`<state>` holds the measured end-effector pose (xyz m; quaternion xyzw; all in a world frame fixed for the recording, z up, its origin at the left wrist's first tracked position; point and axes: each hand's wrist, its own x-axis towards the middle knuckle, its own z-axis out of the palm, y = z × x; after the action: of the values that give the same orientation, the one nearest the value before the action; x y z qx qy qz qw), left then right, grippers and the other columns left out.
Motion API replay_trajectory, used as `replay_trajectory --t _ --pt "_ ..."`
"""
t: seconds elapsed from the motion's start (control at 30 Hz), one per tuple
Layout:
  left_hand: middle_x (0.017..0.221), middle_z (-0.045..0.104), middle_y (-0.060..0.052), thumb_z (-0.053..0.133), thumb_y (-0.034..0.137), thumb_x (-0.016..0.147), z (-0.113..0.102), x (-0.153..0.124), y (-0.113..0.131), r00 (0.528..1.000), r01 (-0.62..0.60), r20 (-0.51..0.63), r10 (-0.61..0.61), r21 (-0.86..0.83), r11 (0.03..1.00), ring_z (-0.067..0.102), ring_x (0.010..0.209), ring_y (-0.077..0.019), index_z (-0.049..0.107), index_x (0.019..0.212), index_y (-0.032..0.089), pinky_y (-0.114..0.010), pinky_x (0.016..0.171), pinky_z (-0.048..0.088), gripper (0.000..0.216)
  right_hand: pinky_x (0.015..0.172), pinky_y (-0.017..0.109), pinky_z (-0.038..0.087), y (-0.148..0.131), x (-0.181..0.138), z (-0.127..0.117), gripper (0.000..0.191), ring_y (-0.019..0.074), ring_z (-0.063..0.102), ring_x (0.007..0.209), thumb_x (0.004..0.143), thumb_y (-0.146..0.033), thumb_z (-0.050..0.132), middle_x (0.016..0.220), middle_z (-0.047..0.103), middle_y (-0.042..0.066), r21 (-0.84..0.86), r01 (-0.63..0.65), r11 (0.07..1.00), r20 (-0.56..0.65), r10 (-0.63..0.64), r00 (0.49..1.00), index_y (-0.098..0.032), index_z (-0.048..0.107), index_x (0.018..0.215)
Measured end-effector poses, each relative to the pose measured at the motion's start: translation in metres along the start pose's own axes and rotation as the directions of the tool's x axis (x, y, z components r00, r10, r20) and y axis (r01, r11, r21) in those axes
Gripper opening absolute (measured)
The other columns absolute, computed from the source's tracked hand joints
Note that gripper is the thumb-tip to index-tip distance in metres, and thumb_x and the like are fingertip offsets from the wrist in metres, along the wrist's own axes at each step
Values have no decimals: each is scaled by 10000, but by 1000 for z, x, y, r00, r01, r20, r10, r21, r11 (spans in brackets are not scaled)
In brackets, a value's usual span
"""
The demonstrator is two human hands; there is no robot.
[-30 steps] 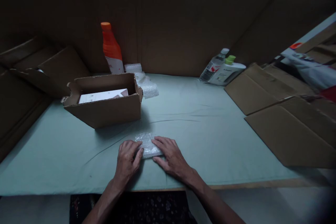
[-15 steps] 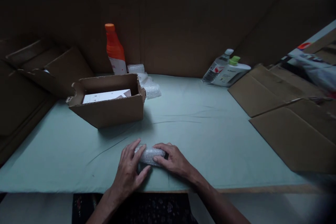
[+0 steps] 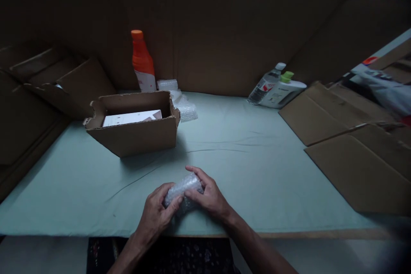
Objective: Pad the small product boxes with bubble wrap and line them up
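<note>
Close to the table's front edge, a roll of bubble wrap (image 3: 184, 187) lies tilted between my two hands. My left hand (image 3: 158, 208) grips its left end, with the thumb along the near side. Around the right end is my right hand (image 3: 209, 195), its thumb pressed on the wrap and its index finger reaching over the far side. Whether anything is rolled up inside the wrap, I cannot tell. Beyond my hands stands an open cardboard box (image 3: 148, 138) with a white carton (image 3: 132, 118) inside.
An orange bottle (image 3: 143, 62) and more bubble wrap (image 3: 186, 108) are behind the box. At the back right stand a clear bottle (image 3: 266, 85) and a white bottle with a green cap (image 3: 282, 94). Flattened cardboard (image 3: 359, 158) lies right; cardboard panels (image 3: 212, 38) wall the back.
The bubble wrap has turned, its right end now farther from me. My left fingers have closed around its left end, and my right index finger has stretched out over the far side.
</note>
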<state>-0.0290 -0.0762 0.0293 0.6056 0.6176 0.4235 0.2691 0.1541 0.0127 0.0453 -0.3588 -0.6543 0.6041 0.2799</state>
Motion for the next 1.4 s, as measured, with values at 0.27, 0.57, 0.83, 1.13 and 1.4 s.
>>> replay_trajectory --t 0.27,0.57,0.83,1.13,1.4 --pt "1047 731 -80 619 350 894 0 -1 6 999 38 -2 -38 -78 996 685 918 -199 651 1164 173 -276 782 533 325 680 239 422 -11 10 10 347 130 502 710 797 -430 700 792 572 -22 8 -3 1000 -86 4 996 -169 649 1019" --pt "826 695 -24 623 501 864 -7 0 5 956 295 85 -282 -266 918 600 715 -167 696 1009 173 -246 644 458 366 723 253 441 -13 5 6 453 150 543 798 766 -391 762 925 628 3 -88 6 996 62 -1 998 -183 635 1148" --pt "1086 720 -95 559 595 900 -17 2 3 887 460 343 -309 -589 665 644 991 -252 660 1196 173 -313 843 496 525 800 274 494 -37 3 -4 221 158 640 879 842 -171 664 985 705 31 -56 180 982 241 -162 957 -194 690 1061" --pt "973 675 -115 646 513 879 -12 -1 21 761 648 604 -236 -699 303 643 742 -189 705 1110 134 -230 494 529 448 908 352 527 -39 6 -4 328 177 680 992 831 -70 578 1055 743 67 -7 433 902 339 -405 849 -206 704 1101" --pt "941 723 -148 531 618 920 -3 -4 12 632 751 732 -254 -659 -32 712 803 -257 705 1073 99 -337 551 616 568 925 373 521 -42 6 0 296 176 677 984 825 -72 560 1032 745 57 58 449 892 281 -446 850 -215 709 1038"
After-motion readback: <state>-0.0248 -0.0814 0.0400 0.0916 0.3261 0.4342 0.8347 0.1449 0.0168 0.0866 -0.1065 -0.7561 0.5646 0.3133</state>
